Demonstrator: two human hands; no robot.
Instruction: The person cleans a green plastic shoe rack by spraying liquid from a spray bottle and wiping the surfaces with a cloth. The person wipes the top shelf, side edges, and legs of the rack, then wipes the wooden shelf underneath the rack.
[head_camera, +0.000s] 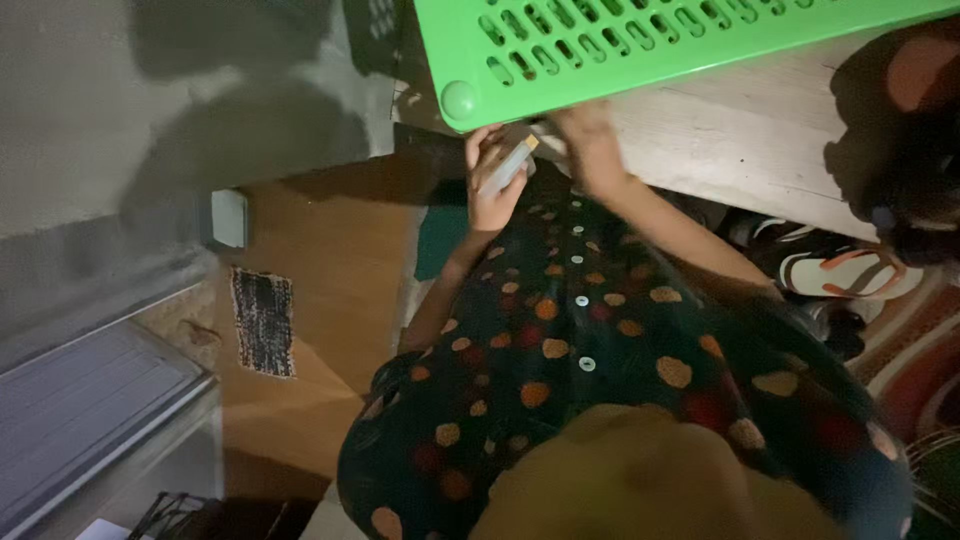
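Note:
My left hand is raised in front of my dark, orange-spotted garment and holds a small pale grey object with a yellow tip. My right hand reaches just beside it to the edge of a wooden table, right under the corner of a green slotted plastic basket. Its fingers are blurred and partly tucked under the basket, so its grip is unclear.
Sandals lie under the table at the right, next to a striped rug. A small dark mat lies on the brown floor at the left. A grey wall and a step fill the far left.

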